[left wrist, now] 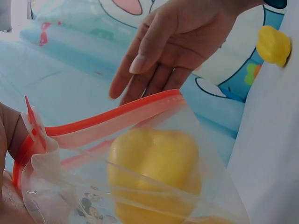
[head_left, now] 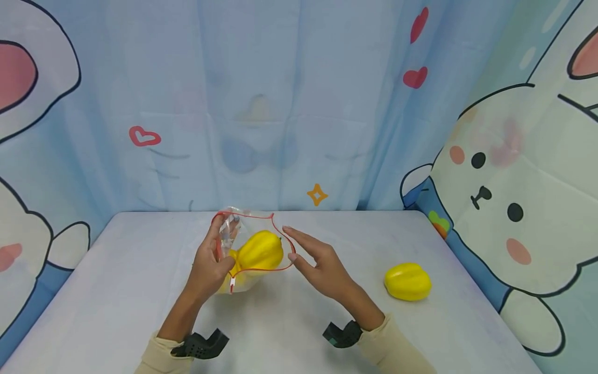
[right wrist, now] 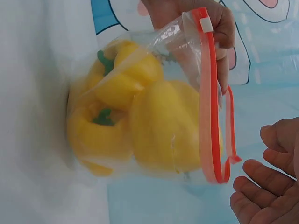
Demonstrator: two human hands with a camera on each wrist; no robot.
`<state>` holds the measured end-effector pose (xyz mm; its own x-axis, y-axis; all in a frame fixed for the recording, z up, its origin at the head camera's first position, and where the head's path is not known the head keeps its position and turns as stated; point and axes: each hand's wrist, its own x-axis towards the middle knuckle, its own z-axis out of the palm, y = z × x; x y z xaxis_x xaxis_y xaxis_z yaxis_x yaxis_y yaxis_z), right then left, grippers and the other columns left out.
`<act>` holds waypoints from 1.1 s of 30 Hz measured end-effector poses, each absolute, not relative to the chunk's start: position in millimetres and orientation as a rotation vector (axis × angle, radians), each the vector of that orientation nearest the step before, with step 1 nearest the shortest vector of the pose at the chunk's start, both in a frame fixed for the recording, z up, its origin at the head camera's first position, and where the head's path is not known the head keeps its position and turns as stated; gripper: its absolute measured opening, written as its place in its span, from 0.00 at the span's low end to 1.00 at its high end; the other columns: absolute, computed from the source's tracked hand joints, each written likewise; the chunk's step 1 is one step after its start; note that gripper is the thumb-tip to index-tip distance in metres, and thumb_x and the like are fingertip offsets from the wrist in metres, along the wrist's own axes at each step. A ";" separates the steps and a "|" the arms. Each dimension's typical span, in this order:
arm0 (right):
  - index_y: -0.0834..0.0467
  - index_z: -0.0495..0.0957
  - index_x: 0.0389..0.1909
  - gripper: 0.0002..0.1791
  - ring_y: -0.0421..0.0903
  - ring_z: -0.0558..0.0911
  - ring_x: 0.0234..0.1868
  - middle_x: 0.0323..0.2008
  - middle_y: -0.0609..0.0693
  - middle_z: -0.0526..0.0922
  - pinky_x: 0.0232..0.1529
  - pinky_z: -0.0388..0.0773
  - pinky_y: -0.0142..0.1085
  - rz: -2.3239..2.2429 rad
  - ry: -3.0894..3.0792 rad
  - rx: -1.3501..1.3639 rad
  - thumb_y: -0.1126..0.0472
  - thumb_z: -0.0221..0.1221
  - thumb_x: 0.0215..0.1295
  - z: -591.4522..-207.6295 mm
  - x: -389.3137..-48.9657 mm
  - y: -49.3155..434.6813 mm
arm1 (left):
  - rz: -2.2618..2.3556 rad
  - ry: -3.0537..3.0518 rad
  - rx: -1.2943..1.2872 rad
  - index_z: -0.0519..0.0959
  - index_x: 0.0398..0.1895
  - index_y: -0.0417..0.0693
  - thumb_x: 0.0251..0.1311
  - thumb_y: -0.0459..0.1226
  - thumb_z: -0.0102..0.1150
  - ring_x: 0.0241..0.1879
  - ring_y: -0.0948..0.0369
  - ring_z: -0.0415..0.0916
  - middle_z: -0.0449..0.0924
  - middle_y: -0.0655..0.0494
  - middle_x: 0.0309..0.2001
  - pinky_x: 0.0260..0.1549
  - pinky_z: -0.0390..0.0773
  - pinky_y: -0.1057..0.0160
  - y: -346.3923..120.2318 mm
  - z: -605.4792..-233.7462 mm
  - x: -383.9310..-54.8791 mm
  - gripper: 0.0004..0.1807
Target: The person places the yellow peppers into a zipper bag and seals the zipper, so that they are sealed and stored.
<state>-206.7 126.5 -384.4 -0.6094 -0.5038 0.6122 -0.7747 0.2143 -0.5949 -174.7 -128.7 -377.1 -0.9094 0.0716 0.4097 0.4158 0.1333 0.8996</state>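
Observation:
My left hand [head_left: 212,265] grips one side of a clear plastic zip bag [right wrist: 210,116] with a red zip edge, its thumb over the rim. The bag's mouth stands open, and a white slider [right wrist: 206,24] sits on the red strip. Inside, yellow bell peppers [right wrist: 163,126] are piled together; two green stems show through the plastic in the right wrist view. On the opposite side of the mouth, my right hand [head_left: 320,262] has its fingers extended and holds nothing, fingertips right at the red rim. A loose yellow bell pepper [head_left: 408,281] lies to the right of it.
The white-covered table [head_left: 140,311] ends at a blue cartoon-print curtain [head_left: 252,104] hanging behind it and along both sides. Dark wrist straps [head_left: 201,344] sit on both forearms.

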 end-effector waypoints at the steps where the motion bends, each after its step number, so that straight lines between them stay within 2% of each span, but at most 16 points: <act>1: 0.61 0.66 0.69 0.29 0.49 0.66 0.68 0.67 0.54 0.69 0.64 0.65 0.41 1.355 -2.204 1.195 0.68 0.57 0.67 -385.4 -207.2 129.1 | -1.847 -2.146 -0.479 0.45 0.78 0.44 0.49 0.18 0.45 0.46 0.45 0.69 0.48 0.45 0.75 0.36 0.82 0.66 -128.5 -377.2 -174.5 0.48; 5: 0.61 0.67 0.69 0.28 0.49 0.66 0.68 0.67 0.53 0.69 0.63 0.65 0.41 1.384 -2.225 1.152 0.68 0.56 0.68 -387.9 -208.3 138.0 | -1.842 -2.148 -0.488 0.45 0.77 0.42 0.49 0.18 0.44 0.46 0.43 0.69 0.47 0.43 0.75 0.34 0.81 0.68 -128.0 -376.6 -173.3 0.48; 10: 0.62 0.68 0.68 0.27 0.49 0.67 0.68 0.66 0.53 0.70 0.63 0.65 0.40 1.395 -2.262 1.105 0.69 0.55 0.68 -392.3 -208.6 149.7 | -1.826 -2.155 -0.492 0.45 0.77 0.40 0.49 0.17 0.44 0.47 0.48 0.69 0.45 0.43 0.76 0.30 0.80 0.70 -127.5 -375.7 -172.8 0.48; 13: 0.61 0.68 0.68 0.26 0.49 0.67 0.67 0.66 0.54 0.70 0.63 0.65 0.38 1.402 -2.287 1.078 0.68 0.55 0.69 -395.9 -208.8 157.5 | -1.828 -2.157 -0.504 0.45 0.77 0.40 0.49 0.18 0.44 0.36 0.55 0.71 0.45 0.43 0.76 0.24 0.77 0.71 -127.8 -376.7 -173.3 0.47; 16: 0.61 0.68 0.68 0.26 0.49 0.68 0.67 0.66 0.54 0.70 0.62 0.66 0.38 1.398 -2.312 1.048 0.67 0.56 0.69 -399.7 -208.8 166.2 | -1.822 -2.164 -0.526 0.45 0.77 0.39 0.49 0.18 0.44 0.24 0.60 0.66 0.44 0.43 0.76 0.19 0.72 0.71 -128.1 -378.4 -174.3 0.47; 17: 0.61 0.68 0.67 0.26 0.49 0.68 0.67 0.66 0.54 0.70 0.62 0.66 0.38 1.393 -2.319 1.037 0.67 0.56 0.69 -401.1 -208.8 169.5 | -1.821 -2.165 -0.537 0.45 0.77 0.39 0.49 0.18 0.44 0.23 0.60 0.66 0.43 0.43 0.76 0.18 0.72 0.71 -128.1 -378.9 -174.6 0.47; 20: 0.60 0.69 0.67 0.26 0.49 0.68 0.67 0.66 0.52 0.71 0.61 0.67 0.39 1.377 -2.347 0.985 0.67 0.56 0.68 -404.5 -208.5 180.3 | -1.815 -2.160 -0.547 0.44 0.77 0.39 0.49 0.18 0.44 0.34 0.56 0.71 0.43 0.43 0.76 0.19 0.72 0.71 -128.2 -380.2 -175.2 0.47; 23: 0.60 0.69 0.67 0.25 0.50 0.69 0.66 0.66 0.51 0.71 0.60 0.68 0.42 1.355 -2.378 0.928 0.67 0.56 0.69 -407.5 -208.3 192.0 | -1.816 -2.149 -0.552 0.45 0.77 0.39 0.49 0.17 0.45 0.51 0.49 0.67 0.42 0.44 0.76 0.23 0.75 0.72 -128.1 -380.2 -175.1 0.48; 27: 0.59 0.70 0.67 0.24 0.50 0.70 0.65 0.65 0.51 0.72 0.59 0.69 0.43 1.350 -2.430 0.861 0.64 0.55 0.70 -410.6 -207.0 207.6 | -1.813 -2.148 -0.551 0.45 0.77 0.38 0.49 0.17 0.45 0.57 0.46 0.64 0.42 0.44 0.76 0.22 0.74 0.72 -128.0 -379.4 -174.7 0.47; 33: 0.59 0.70 0.67 0.24 0.49 0.70 0.65 0.64 0.50 0.73 0.58 0.69 0.37 1.378 -2.524 0.745 0.61 0.54 0.71 -415.6 -202.8 232.3 | -1.782 -2.183 -0.517 0.46 0.77 0.39 0.49 0.18 0.46 0.59 0.45 0.62 0.43 0.44 0.76 0.19 0.73 0.71 -127.7 -378.9 -174.7 0.48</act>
<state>-202.8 232.3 -415.6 -0.8604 -0.3443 0.3758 -0.5023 0.4478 -0.7397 -174.7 -127.7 -378.9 -0.8980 0.0998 0.4284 0.4397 0.1768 0.8805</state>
